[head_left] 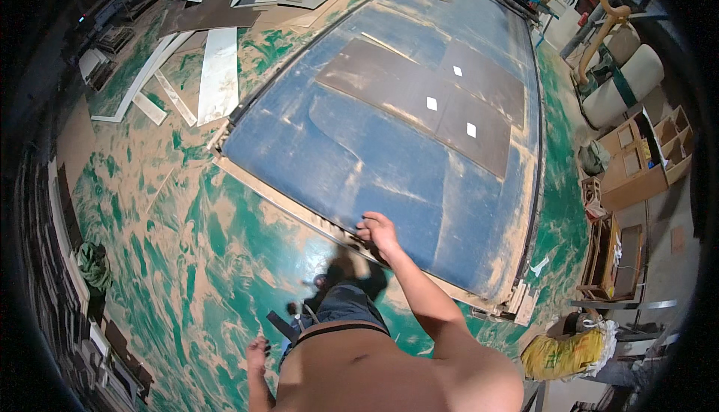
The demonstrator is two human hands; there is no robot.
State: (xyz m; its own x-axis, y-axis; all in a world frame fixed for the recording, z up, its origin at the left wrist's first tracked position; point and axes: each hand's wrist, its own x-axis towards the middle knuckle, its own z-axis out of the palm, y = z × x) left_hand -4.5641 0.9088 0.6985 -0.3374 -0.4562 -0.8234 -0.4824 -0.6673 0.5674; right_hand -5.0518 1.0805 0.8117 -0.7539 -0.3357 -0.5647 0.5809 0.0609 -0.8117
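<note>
White offcuts [219, 75] scattered on green floor [225, 232] left of blue table [292, 161]; wooden cabinet [636, 187], yellow sack [558, 356] to right. Brown panels [382, 82] flat on table. Right hand [380, 234] at table's near edge, fingers loosely spread, contact unclear; left hand [257, 352] low, half-curled, cannot tell if gripping. Table, floor dust-streaked.

Blue bed [299, 165] open nearby; panels [408, 94] beyond, seemingly low.

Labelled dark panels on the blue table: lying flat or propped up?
Flat: the labelled dark panels lie along the surface of the blue table, white labels facing up.
</note>
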